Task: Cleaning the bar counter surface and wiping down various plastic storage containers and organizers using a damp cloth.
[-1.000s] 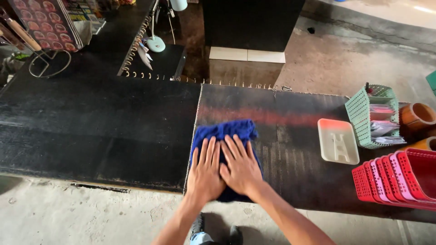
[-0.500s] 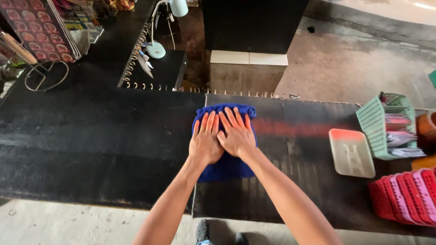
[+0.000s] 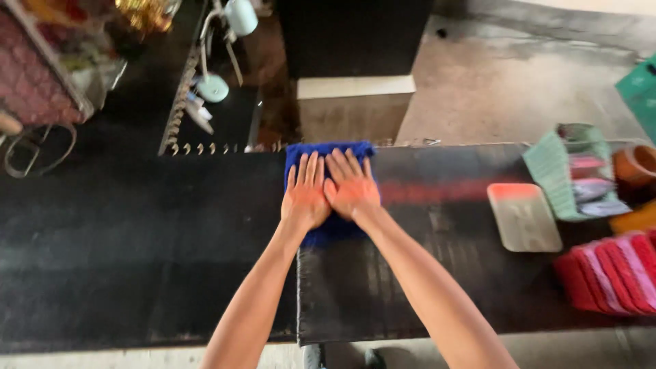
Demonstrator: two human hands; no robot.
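— Where do we have our hands?

— Both lie flat on the blue cloth [image 3: 329, 152], side by side. Our left hand [image 3: 304, 198] and our right hand [image 3: 351, 189] touch along the thumbs, fingers stretched out and pointing away from us.

— And the grip?

— There is none to speak of: both palms are spread wide, pressing down, nothing pinched or clasped in either hand.

— Where does the cloth sit?

— On the dark counter [image 3: 137, 260], at its far edge. We see cloth past our fingertips and a darker strip of it below our wrists. It lies just right of the seam where two counter panels meet.

— What else do we have on the counter?

— To our right, well apart from the cloth, a pale translucent tray [image 3: 524, 217] lies flat. Beyond it stands a green plastic basket [image 3: 555, 171] with some pinkish things inside, too blurred to tell apart. Nearer to us at the right edge is a row of red baskets [image 3: 608, 273], stacked on their sides.

— And beyond the counter?

— A brown pot [image 3: 635, 165] at the far right, a pale green lamp [image 3: 229, 27] up on the left, and a concrete floor [image 3: 492, 82] behind.
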